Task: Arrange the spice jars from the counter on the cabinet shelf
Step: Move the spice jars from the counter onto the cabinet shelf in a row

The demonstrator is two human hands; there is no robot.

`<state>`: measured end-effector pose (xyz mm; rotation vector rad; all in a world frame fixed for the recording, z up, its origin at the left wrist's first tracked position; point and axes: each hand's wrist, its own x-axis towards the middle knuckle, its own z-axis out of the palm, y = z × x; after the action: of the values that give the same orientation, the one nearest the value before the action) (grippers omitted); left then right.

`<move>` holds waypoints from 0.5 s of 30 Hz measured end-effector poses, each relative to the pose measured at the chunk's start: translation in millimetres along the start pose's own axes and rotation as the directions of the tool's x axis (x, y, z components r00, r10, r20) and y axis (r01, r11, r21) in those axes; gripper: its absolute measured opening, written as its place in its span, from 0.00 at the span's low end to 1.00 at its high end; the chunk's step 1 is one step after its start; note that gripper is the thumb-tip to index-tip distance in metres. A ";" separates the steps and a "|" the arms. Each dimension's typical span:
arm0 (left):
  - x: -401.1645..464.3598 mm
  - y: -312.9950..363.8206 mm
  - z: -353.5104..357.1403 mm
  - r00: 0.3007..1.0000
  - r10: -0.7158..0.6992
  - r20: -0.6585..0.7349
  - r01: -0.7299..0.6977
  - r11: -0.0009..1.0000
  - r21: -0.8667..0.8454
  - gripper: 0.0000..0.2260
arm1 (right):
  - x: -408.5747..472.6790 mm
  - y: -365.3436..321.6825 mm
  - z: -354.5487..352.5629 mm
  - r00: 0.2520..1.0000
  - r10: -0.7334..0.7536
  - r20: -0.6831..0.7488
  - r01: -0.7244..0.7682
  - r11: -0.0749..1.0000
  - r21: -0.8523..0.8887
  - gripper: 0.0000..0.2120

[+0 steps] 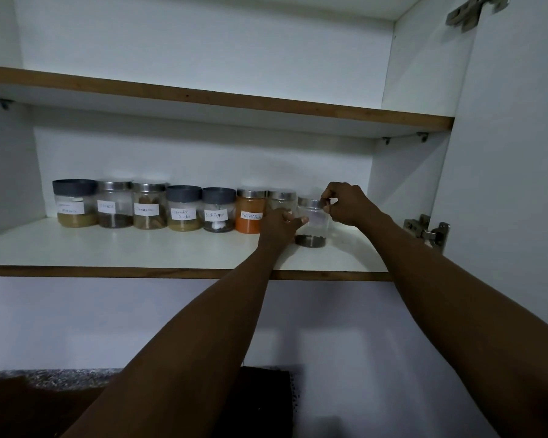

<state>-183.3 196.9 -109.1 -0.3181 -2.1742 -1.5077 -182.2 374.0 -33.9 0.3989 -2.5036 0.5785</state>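
Note:
Several labelled spice jars stand in a row along the back of the white cabinet shelf (140,248), from a grey-lidded jar (75,203) at the left to an orange red chilli powder jar (250,213). At the right end stands a nearly empty clear glass jar (312,224) with a steel lid and dark bits at its bottom. My left hand (279,226) grips that jar's body from the left. The fingers of my right hand (345,203) pinch its lid from the right. Another steel-lidded jar (280,199) is partly hidden behind my left hand.
An upper shelf (234,101) runs overhead. The open cabinet door (519,153) with its hinge (427,230) stands at the right. Bare shelf lies in front of the jars. A dark speckled counter (45,377) shows at the bottom left.

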 end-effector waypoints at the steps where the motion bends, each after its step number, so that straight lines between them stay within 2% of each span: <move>1: 2.1 -1.2 1.9 1.000 -0.001 -0.019 0.001 1.000 -0.006 0.17 | 2.2 1.2 2.4 1.000 0.000 -0.024 0.000 1.000 -0.002 0.09; 4: 7.3 -2.5 5.5 0.998 -0.028 -0.058 0.027 0.999 -0.019 0.11 | 7.2 2.4 10.4 0.997 0.008 -0.076 -0.010 1.000 -0.019 0.08; 7: 11.5 -3.2 7.1 0.998 -0.024 -0.057 0.026 0.999 0.025 0.09 | 12.7 0.5 13.1 0.996 0.002 -0.088 -0.005 0.999 -0.037 0.08; 11: 16.1 -5.7 9.4 0.999 -0.034 -0.033 0.037 0.996 0.077 0.10 | 20.3 4.7 8.9 1.000 -0.007 -0.021 0.007 1.000 0.000 0.13; 15: 21.3 -7.9 13.8 0.999 -0.046 -0.015 0.047 0.996 0.071 0.08 | 23.7 16.9 9.9 1.000 0.003 0.019 -0.004 0.999 0.044 0.13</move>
<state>-208.6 205.2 -108.8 -0.2345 -2.2330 -1.4484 -212.3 380.0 -33.6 0.4187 -2.5140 0.6350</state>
